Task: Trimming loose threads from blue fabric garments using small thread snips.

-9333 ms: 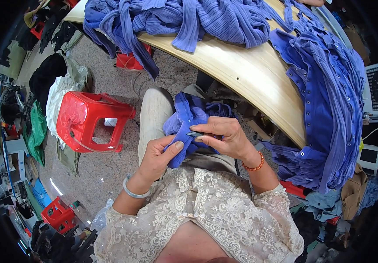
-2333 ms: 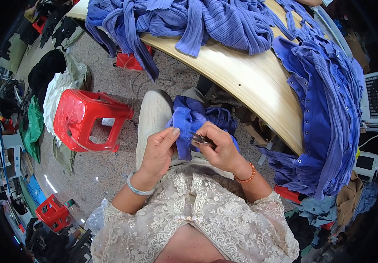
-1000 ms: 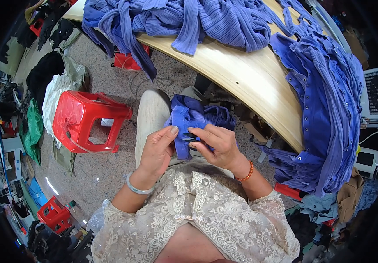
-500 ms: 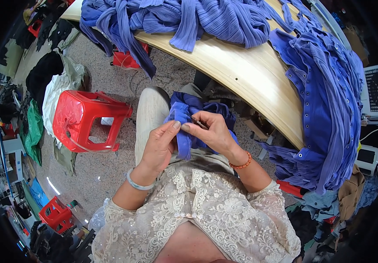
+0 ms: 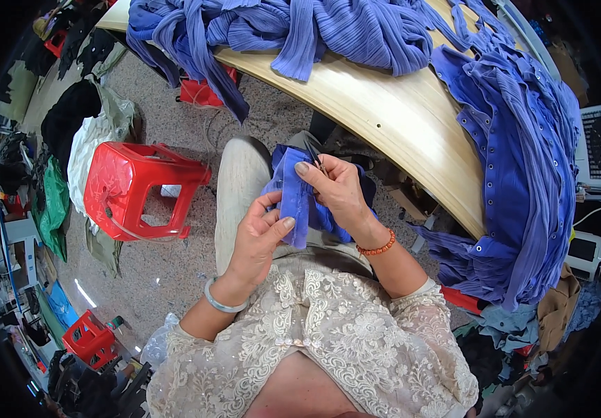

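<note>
A blue garment [image 5: 293, 198] lies bunched over my lap, with a flat, partly sheer edge strip stretched upright between my hands. My left hand [image 5: 255, 237] pinches the strip's lower part between thumb and fingers. Higher up, my right hand [image 5: 339, 191] presses its thumb on the strip's top. The same hand keeps a small pair of dark, pointed thread snips [image 5: 311, 150] in its curled fingers, tips pointing away from me. Most of the snips' handle is hidden by the fingers.
A pale wooden table [image 5: 377, 118] curves ahead and to the right, with piled blue pleated garments [image 5: 363, 35] on it. More blue cloth with metal eyelets [image 5: 499, 174] hangs over its right end. A red plastic stool [image 5: 116, 184] stands left, beside white cloth [image 5: 91, 150].
The strip has been straightened upright and flattened. My right hand has moved up along it, my left hand down slightly, so they are farther apart. The snips' dark points now show clearly.
</note>
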